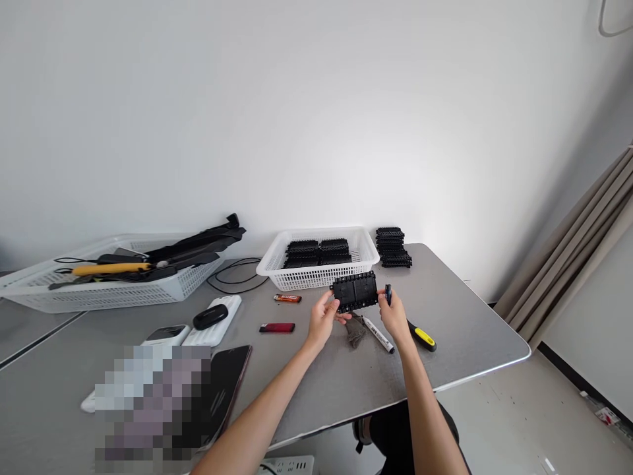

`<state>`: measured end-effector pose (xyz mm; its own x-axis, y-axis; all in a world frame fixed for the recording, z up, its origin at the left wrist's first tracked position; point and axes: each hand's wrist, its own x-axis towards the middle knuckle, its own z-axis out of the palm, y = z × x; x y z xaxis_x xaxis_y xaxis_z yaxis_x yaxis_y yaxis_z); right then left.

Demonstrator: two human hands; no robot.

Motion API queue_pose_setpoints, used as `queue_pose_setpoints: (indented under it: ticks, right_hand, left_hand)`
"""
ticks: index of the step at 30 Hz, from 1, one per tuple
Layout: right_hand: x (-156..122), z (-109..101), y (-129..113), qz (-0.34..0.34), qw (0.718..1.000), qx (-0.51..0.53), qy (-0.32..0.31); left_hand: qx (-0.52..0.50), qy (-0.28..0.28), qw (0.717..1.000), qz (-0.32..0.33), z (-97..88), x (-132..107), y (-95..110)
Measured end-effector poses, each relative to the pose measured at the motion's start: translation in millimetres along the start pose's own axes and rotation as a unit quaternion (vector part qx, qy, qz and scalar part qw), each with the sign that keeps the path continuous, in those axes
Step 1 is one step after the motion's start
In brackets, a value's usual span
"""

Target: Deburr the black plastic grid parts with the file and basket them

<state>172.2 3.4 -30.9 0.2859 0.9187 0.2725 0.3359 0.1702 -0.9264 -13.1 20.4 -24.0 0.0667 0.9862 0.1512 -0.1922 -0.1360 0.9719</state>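
Gripping a black plastic piece [355, 291] by its left end, the left hand [322, 321] has its thumb against the near face and its other fingers running behind and under, with tips showing below the lower edge. The piece is held up over the desk [475, 330], slightly tilted with its right end higher, just in front of a white basket [316, 280]. The right hand [394, 318] closes its fingers around a small dark blue object [388, 294] that stands upright beside the right end of the piece. The thumb and fingertips of that hand sit at this end; whether they press on it, I cannot tell.

Below the piece lie a grey cloth [355, 333] and a white marker [378, 335], the marker slanting toward the right forearm. A yellow and black handle [423, 338] lies just beyond that arm. An orange lighter [287, 299] and a red lighter [277, 327] rest left of the hands. More black pieces [302, 247] fill the basket, and a stack of them [392, 247] stands to its right.
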Motion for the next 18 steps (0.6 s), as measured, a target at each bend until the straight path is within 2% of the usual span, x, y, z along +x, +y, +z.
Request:
queue_pose_setpoints:
  ticks: [5,12,18]
  right_hand:
    - [-1.0,0.3,-12.3,0.015,0.999,-0.019,0.023]
    - [-2.7,-1.2,-15.1,-0.026,1.0,0.007,-0.012]
    - [-5.4,0.1,-16.6,0.013,0.999,0.046,0.011]
  left_hand:
    - [-0.001,0.01,1.0,-0.002,0.3,-1.1,0.8]
    - [0.001,0.002,1.0,-0.006,-0.2,-0.8,1.0]
    - [0.011,-0.008,1.0,0.009,-3.0,2.0,1.6]
